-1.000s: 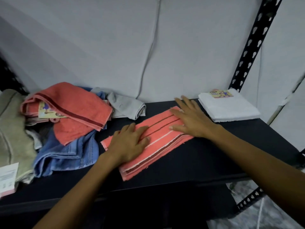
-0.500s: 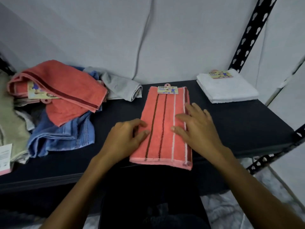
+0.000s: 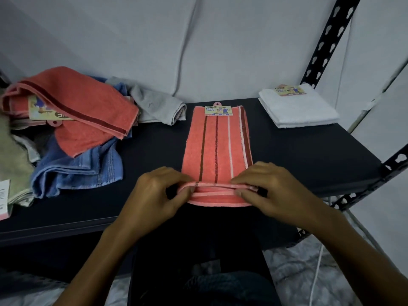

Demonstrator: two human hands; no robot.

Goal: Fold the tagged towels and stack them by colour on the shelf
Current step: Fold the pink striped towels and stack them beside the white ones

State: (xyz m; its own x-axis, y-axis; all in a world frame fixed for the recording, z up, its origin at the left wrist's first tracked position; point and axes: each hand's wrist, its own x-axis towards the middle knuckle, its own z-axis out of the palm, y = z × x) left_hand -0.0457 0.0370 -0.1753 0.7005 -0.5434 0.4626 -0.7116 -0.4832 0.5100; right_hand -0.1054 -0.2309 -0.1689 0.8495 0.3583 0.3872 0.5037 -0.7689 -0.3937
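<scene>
At the near edge of the black shelf point(image 3: 309, 155), toward six o'clock, the left hand point(image 3: 154, 195) and the right hand point(image 3: 276, 191) each pinch a corner of the coral striped towel point(image 3: 217, 146), thumbs under and fingers over its near hem, which is lifted slightly off the shelf. The towel lies as a long strip running toward twelve o'clock, its paper tag point(image 3: 218, 110) at the far end. By my reading the near end is about to be folded over toward the tag, so this towel is mid-fold. At two o'clock sits a folded white towel point(image 3: 298, 109) with its own tag, seemingly the only finished stack. At ten o'clock a loose heap waits: another coral towel point(image 3: 84, 102), a blue towel point(image 3: 81, 166), a grey towel point(image 3: 159, 107) and a beige towel point(image 3: 13, 164) at nine o'clock. Most of the folding and colour sorting looks still ahead.
</scene>
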